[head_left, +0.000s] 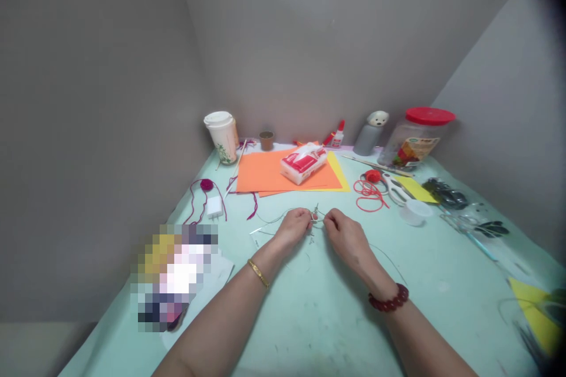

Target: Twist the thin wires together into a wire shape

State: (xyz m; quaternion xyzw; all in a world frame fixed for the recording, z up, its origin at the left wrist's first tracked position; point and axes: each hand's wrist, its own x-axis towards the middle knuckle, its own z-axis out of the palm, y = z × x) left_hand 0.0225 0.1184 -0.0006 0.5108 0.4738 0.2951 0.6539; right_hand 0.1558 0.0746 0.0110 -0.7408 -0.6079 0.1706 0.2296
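Both of my hands meet over the middle of the pale green table (309, 318). My left hand (292, 228) is closed in a pinch on a thin silver wire (269, 219) that trails off to the left. My right hand (344, 234) is also pinched shut, holding the other side of the wire piece. Between the fingertips sits a small twisted wire shape (315, 215) with a tiny reddish bead. More wire loops away behind my right wrist. A gold bracelet is on my left wrist and a red bead bracelet on my right.
Orange paper (265, 175) and a red-white tissue pack (304, 164) lie behind my hands. Red cord (370, 193), scissors (395, 187), a paper cup (222, 135), a glue bottle (338, 133), a red-lidded jar (418, 136), a white charger (214, 207) and magenta yarn (206, 185) surround them. Grey walls enclose the table.
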